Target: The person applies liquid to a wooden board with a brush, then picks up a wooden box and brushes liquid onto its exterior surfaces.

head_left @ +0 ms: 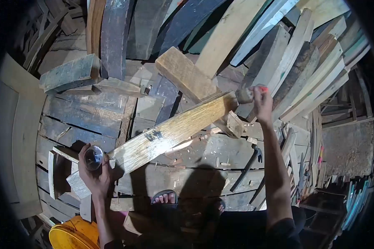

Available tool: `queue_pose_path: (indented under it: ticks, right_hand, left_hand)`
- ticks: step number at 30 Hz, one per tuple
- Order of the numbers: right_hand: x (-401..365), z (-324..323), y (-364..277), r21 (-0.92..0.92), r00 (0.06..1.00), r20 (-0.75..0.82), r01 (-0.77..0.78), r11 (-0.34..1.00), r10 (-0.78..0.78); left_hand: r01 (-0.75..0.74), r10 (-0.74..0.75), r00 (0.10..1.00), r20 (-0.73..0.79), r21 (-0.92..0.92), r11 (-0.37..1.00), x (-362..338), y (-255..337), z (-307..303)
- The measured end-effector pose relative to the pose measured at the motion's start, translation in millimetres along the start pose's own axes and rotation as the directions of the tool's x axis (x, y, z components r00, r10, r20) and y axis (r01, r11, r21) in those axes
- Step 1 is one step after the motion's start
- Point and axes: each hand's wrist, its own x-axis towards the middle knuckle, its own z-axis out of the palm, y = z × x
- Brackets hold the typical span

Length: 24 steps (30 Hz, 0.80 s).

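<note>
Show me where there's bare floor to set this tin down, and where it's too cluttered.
Freest: the floorboards between the long plank, the hammer and the sandalled foot. Also the dark boards above the left hand holding the tin. Crowded: wood chips under the plank, stacked planks beyond the right hand gripping a red-handled tool.

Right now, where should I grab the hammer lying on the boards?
Grip the hammer by its long dark handle, near the free lower end, coming from above. The handle lies flat and bare on the boards, and the heavy head sits at the far end.
</note>
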Motion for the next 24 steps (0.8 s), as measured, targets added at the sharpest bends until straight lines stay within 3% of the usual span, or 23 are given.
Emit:
queue_pose_path:
  ticks: [1, 3, 4, 5, 6, 7, 8, 9, 10, 12, 15, 17, 18, 19, 21, 24]
  right_hand:
    - [-3, 8, -7, -0.141, 0.999, 0.016, 0.038, 0.989, -0.037]
    - [-25, 30, -8, 0.012, 0.965, 0.206, 0.166, 0.986, -0.165]
    - [-45, 52, -10, 0.174, 0.969, 0.143, 0.176, 0.969, -0.202]
    - [-66, 63, -40, -0.006, 0.924, 0.159, 0.353, 0.936, -0.347]
    - [-92, 71, -52, -0.136, 0.932, 0.209, 0.327, 0.935, -0.296]
    - [-107, 86, -76, 0.038, 0.866, 0.194, 0.463, 0.885, -0.461]
    - [-127, 95, -94, 0.162, 0.88, 0.269, 0.361, 0.919, -0.393]
    - [-146, 99, -124, 0.132, 0.883, 0.372, 0.256, 0.958, -0.287]
    - [-157, 105, -131, 0.228, 0.841, 0.377, 0.323, 0.919, -0.389]
    - [-156, 113, -146, 0.452, 0.85, 0.378, 0.175, 0.874, -0.366]
    - [-117, 105, -118, 0.566, 0.958, 0.225, 0.019, 0.824, -0.177]
    - [-76, 85, -79, 0.437, 0.997, 0.08, -0.052, 0.898, 0.019]
    - [-55, 75, -46, 0.528, 0.992, 0.05, -0.124, 0.84, 0.115]
    - [-39, 57, -21, 0.549, 0.969, 0.118, -0.246, 0.799, 0.218]
    - [-12, 28, 18, 0.574, 0.953, 0.066, -0.279, 0.77, 0.296]
    - [13, 6, 27, 0.449, 0.942, -0.153, -0.204, 0.87, 0.299]
  left_hand:
    - [-0.022, 0.021, 1.0, -0.022, -0.033, 0.999, 0, 3, 2]
    - [-0.047, 0.047, 0.998, -0.03, -0.014, 0.999, 2, 4, 3]
    - [-0.057, 0.057, 0.998, -0.035, -0.001, 0.998, 1, 4, 3]
    - [-0.029, 0.029, 0.999, -0.032, -0.009, 1.0, 0, 5, 1]
    - [-0.004, 0.003, 1.0, -0.026, -0.019, 1.0, -1, 6, 1]
    - [0.017, -0.017, 1.0, -0.017, -0.031, 0.999, 0, 7, 2]
    - [0.033, -0.033, 0.999, -0.008, -0.045, 0.998, 0, 6, 3]
    - [0.049, -0.049, 0.999, 0.001, -0.058, 0.997, -1, 2, 3]
    - [0.066, -0.065, 0.998, 0.01, -0.07, 0.995, -1, -1, 2]
    - [-0.012, 0.013, 1.0, 0.017, -0.063, 0.998, 1, -1, 3]
    - [-0.038, 0.038, 0.999, 0.0, -0.044, 0.998, 1, -1, 3]
    - [-0.026, 0.026, 1.0, 0.001, -0.028, 0.999, 1, -1, 2]
    - [-0.019, 0.019, 1.0, 0.003, -0.02, 1.0, 0, -1, 1]
    - [-0.02, 0.02, 1.0, -0.001, -0.013, 1.0, 0, -2, 1]
    - [-0.024, 0.024, 1.0, -0.008, 0.004, 1.0, 0, -4, 2]
    - [-0.041, 0.041, 0.999, -0.026, 0.012, 0.999, 0, -6, 3]
